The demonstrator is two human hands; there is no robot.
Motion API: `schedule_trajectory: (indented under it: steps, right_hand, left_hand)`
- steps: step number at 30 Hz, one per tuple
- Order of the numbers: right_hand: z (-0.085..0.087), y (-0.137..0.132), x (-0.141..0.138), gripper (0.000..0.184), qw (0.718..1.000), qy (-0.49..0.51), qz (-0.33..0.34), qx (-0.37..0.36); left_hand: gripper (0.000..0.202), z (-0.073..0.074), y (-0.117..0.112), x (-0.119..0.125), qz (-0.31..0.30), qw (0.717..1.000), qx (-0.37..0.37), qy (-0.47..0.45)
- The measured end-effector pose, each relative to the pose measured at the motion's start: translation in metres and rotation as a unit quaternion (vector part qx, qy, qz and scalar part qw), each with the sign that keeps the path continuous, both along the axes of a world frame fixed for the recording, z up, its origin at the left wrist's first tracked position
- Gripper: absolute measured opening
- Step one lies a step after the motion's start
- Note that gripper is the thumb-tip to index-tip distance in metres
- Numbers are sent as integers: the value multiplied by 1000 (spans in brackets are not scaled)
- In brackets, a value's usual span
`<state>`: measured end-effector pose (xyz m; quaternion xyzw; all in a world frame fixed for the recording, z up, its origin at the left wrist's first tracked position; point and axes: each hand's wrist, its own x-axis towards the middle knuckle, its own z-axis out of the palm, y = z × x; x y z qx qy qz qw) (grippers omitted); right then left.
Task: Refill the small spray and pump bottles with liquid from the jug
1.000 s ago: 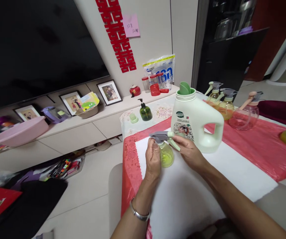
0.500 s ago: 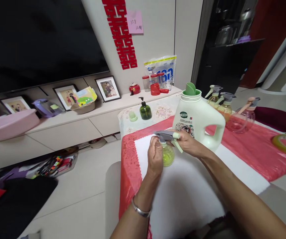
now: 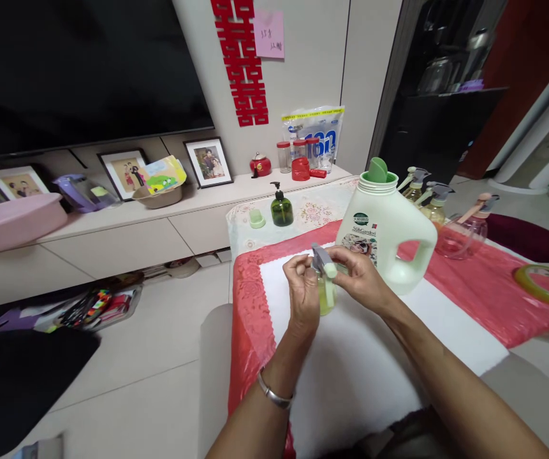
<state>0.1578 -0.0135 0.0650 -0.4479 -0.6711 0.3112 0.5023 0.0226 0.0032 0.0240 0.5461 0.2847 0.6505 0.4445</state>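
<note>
A small spray bottle (image 3: pixel 326 301) holding yellow-green liquid stands over the white cloth, partly hidden by my hands. Its grey trigger head (image 3: pixel 321 256) has a pale green nozzle that points toward me. My left hand (image 3: pixel 304 296) is curled around the left side of the bottle at its neck. From the right, my right hand (image 3: pixel 358 277) grips the trigger head between thumb and fingers. Just behind my right hand is a large pale green jug (image 3: pixel 374 223) with a label and a green cup in its mouth.
A dark green pump bottle (image 3: pixel 282 209) and a light green cap (image 3: pixel 256 218) stand behind on the floral cloth. Several other spray bottles (image 3: pixel 463 236) are at the right, near a roll of tape (image 3: pixel 525 287). The white cloth (image 3: pixel 374 376) lies over a red cover (image 3: pixel 248 306).
The trigger head has been turned: its nozzle faced right and now faces me. My left hand's fingers have loosened and lifted a little at the neck. The view has shifted slightly.
</note>
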Motion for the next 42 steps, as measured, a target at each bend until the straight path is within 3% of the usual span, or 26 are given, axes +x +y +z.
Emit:
schedule_trajectory:
  steps: [10,16,20,25,29,36,42]
  right_hand:
    - [5,2,-1,37,999,4,-18,-28]
    - [-10,4,-15,49,995,70,-49,-49]
    - [-14,0,-15,53,992,101,-10,-68]
    - [-3,0,-3,51,985,108,81,-104]
    - [-1,3,-5,51,985,126,71,-98]
    - [-12,2,-17,50,986,152,4,-71]
    - [-1,-2,-8,53,986,121,72,-85]
  left_hand:
    - [44,-4,1,-1,-6,1000,-16,-9]
    - [40,-14,5,-3,12,999,-33,-3]
    - [40,-14,6,-2,23,999,-35,0]
    - [41,-10,3,-2,30,999,-34,5]
    - [40,-7,2,-1,20,999,-30,-2]
    - [38,-5,2,0,8,999,-40,-15]
    - [39,-8,3,2,-11,998,-46,-32]
